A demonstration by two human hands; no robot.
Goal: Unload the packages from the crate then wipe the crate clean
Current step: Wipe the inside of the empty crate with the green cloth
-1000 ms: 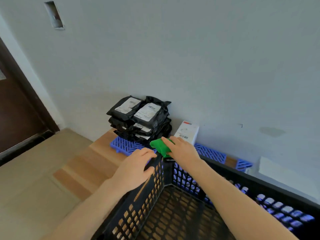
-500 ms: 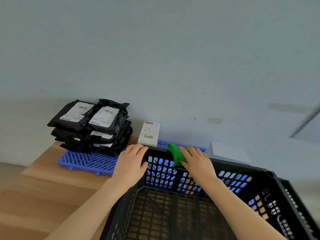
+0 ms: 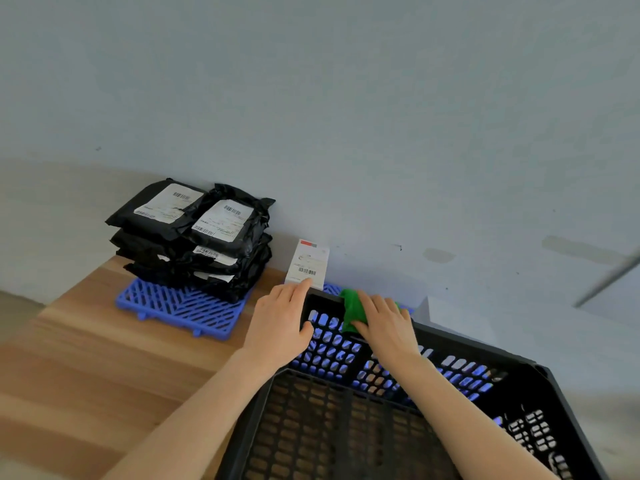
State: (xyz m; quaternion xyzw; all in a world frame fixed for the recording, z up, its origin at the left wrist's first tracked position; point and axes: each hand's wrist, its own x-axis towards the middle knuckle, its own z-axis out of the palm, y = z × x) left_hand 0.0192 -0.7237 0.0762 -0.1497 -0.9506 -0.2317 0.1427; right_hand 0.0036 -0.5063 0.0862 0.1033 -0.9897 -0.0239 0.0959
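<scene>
Cloth slid rightward along crate rim; right hand presses it flat, left hand clasps corner.

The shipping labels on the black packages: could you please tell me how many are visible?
5: two face up on the top packages, left and right, and three edges lower in the stack. More may be hidden.

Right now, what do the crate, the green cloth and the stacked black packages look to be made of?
Crate: rigid moulded plastic, matt black, going by its regular lattice of slots. Green cloth: soft fabric, perhaps microfibre; it bunches under the right hand. Black packages: thin plastic mailer film, slightly glossy and wrinkled, with white paper-like barcode labels.
</scene>
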